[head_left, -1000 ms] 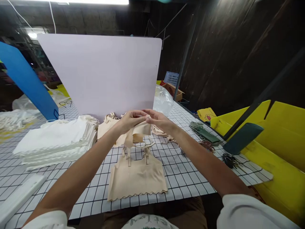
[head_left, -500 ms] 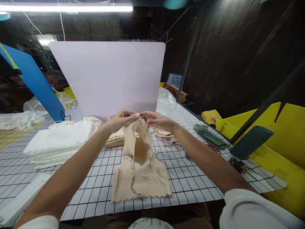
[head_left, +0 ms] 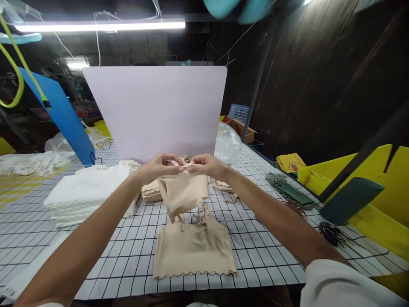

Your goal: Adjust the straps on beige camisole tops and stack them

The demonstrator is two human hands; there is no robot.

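Note:
A beige scalloped-hem camisole top (head_left: 184, 192) hangs bunched from both hands above the table. My left hand (head_left: 161, 167) pinches its upper edge, and my right hand (head_left: 206, 166) pinches the same edge close beside it. Below, another beige piece with thin straps (head_left: 194, 251) lies flat, wavy hem toward me; whether it joins the held cloth is hard to tell. Behind my left hand sits a stack of folded beige pieces (head_left: 151, 192). Beyond my right hand are loose beige pieces (head_left: 222, 185), partly hidden by that hand.
White folded garments (head_left: 86, 189) are stacked at left on the grid-patterned table (head_left: 128, 256). A pale upright board (head_left: 156, 111) stands behind, a blue panel (head_left: 64, 115) left. Keys (head_left: 335, 234), a green case (head_left: 297, 194) and yellow bins (head_left: 367, 204) are at right.
The held beige cloth has spread wider and folded over between my hands. Both hands now pinch its edge with fingertips closer together. The view has tilted slightly up.

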